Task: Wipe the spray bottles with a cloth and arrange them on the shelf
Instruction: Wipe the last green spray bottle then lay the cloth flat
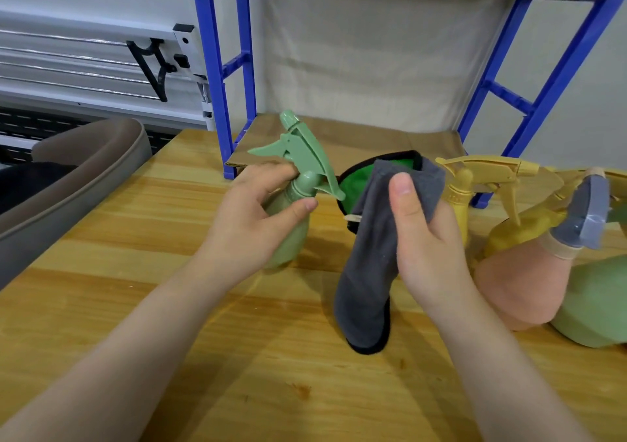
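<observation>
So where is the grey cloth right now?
In the head view the grey cloth hangs near the middle, held in the right hand, just right of the green spray bottle that the left hand grips, above the wooden table.

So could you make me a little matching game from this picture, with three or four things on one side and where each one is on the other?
Things:
1. green spray bottle
2. grey cloth
3. yellow spray bottle
4. pink spray bottle

Places:
A. lying on the wooden table at the right
B. gripped by the left hand
C. upright behind the right hand
D. held in the right hand

Pairs: 1-B, 2-D, 3-C, 4-A
</observation>
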Demonstrator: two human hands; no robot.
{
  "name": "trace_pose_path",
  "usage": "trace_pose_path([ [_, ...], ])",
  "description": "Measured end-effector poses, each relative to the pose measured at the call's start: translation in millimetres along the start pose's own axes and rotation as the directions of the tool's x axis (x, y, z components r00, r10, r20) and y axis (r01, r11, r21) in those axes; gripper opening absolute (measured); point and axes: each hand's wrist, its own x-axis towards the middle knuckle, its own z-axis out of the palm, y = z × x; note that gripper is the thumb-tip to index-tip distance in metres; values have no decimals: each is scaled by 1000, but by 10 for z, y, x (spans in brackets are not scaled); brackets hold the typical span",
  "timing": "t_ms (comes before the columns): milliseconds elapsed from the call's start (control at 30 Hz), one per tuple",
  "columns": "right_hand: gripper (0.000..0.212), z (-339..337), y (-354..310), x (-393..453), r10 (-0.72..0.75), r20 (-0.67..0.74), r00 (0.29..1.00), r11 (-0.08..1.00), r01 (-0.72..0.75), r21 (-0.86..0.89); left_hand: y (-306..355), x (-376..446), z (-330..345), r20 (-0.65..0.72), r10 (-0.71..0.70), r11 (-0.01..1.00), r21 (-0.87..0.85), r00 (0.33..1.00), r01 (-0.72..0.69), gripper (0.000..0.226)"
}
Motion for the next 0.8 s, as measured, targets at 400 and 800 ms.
trace_pose_path([
  [400, 43, 37, 120, -46, -256, -9, 967, 831, 215, -512, 165, -185, 191, 223, 303, 870, 333, 927, -364, 26],
  [800, 50, 72, 145, -53, -343, 23, 939, 721, 279, -635, 127, -179, 183, 213, 281, 877, 338, 936, -341, 26],
])
